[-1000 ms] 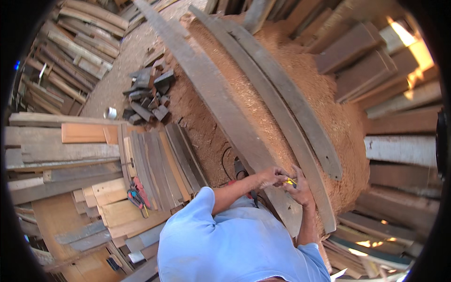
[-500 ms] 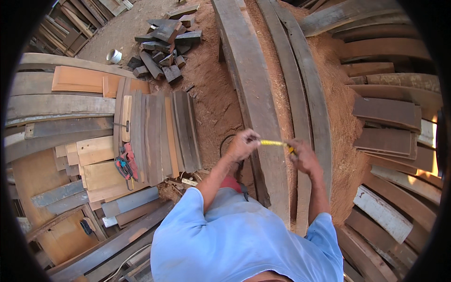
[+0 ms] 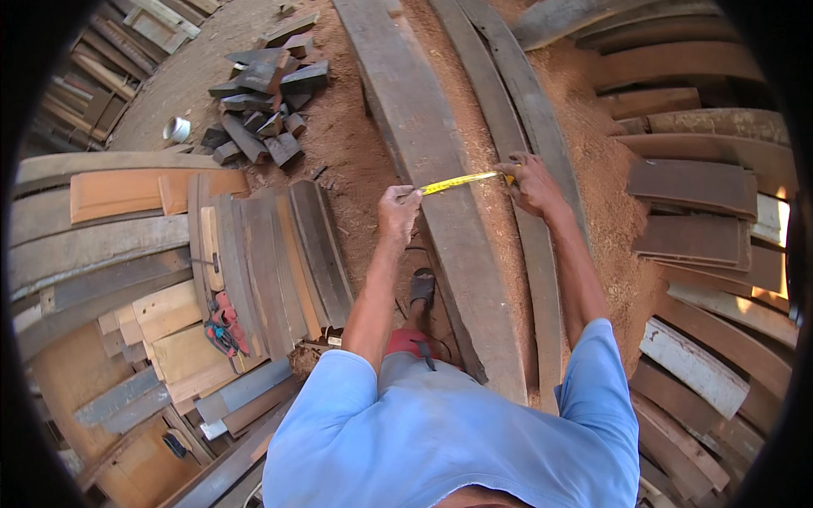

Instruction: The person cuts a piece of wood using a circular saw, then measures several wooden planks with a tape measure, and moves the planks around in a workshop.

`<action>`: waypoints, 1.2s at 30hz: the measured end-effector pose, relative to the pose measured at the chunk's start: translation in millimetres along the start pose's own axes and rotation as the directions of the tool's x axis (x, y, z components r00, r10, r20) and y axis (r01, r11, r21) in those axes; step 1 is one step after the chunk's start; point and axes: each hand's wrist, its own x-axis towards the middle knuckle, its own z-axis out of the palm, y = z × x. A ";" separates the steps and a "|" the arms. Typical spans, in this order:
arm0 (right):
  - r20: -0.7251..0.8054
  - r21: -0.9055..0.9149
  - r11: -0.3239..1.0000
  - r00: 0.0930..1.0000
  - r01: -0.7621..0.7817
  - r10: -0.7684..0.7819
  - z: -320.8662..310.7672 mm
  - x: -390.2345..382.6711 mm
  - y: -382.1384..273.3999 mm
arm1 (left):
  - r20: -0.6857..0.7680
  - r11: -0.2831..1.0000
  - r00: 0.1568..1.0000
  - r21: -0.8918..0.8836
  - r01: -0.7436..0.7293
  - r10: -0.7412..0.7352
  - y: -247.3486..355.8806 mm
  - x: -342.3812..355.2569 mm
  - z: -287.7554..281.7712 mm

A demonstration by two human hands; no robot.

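A yellow tape measure [image 3: 460, 182] is stretched between my two hands, across the width of a long grey-brown plank [image 3: 432, 127]. My left hand [image 3: 398, 213] pinches the tape's free end at the plank's left edge. Over the sawdust gap and the neighbouring narrower plank [image 3: 487, 93], my right hand [image 3: 532, 184] grips the tape measure's case, most of which the fingers hide. Whether the blade touches the wood, I cannot tell.
Reddish sawdust [image 3: 605, 220] covers the ground. A heap of dark wood offcuts [image 3: 267, 102] and a white bucket [image 3: 176, 129] lie ahead on the left. A red power tool [image 3: 226, 326] rests on boards at the left. More boards [image 3: 690, 237] are stacked at the right.
Both hands have moved farther forward along the plank, with the arms more outstretched. A longer stretch of yellow blade shows between them, and it now slants.
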 end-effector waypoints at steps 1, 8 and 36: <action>0.001 0.000 1.000 1.000 0.006 -0.006 4.3 3.4 3.4 | -0.013 0.999 1.000 -0.046 0.010 -0.010 -2.3 -0.3 1.2; -0.012 0.046 0.999 1.000 0.005 -0.004 18.3 11.5 13.3 | -0.052 1.000 0.998 -0.004 0.023 -0.024 -5.9 0.2 2.3; 0.349 0.604 0.536 0.800 -0.590 0.488 196.6 -376.8 58.0 | 0.260 0.900 0.877 0.286 0.330 -0.404 -130.8 -176.9 -15.3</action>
